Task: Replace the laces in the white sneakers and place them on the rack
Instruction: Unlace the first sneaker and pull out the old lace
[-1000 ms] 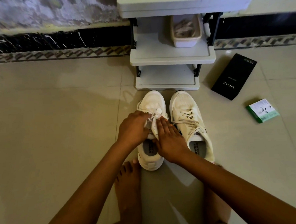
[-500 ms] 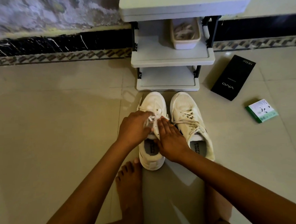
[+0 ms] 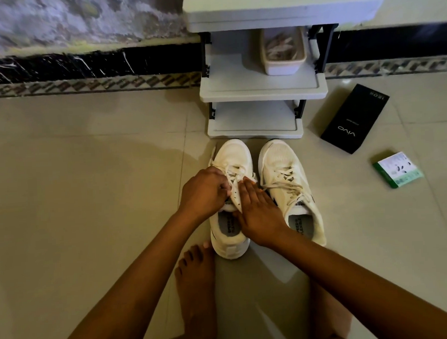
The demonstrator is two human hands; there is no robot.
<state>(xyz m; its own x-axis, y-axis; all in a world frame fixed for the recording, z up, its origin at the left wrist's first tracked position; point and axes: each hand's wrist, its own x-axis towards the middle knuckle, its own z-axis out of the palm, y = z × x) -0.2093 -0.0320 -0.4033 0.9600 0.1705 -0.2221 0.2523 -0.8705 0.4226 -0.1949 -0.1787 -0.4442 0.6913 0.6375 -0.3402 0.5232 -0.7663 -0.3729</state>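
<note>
White sneakers (image 3: 260,193) sit on the tiled floor just before the rack (image 3: 262,89). Left hand (image 3: 204,192) pinches a lace (image 3: 234,172) on the left-side sneaker (image 3: 232,156); right hand (image 3: 259,214) lies flat, steadying it. Better to draw the lace gently, eyelet by eyelet.

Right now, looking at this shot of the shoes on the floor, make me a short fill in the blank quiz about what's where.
1. Both hands work on the laces of the ____ sneaker of the pair.
2. The small white tub stands on the ____ shelf of the rack.
3. The black box lies on the floor to the ____ of the rack.
4. The green and white box lies ____ to the person than the black box.

Missing words: left; middle; right; nearer
</note>
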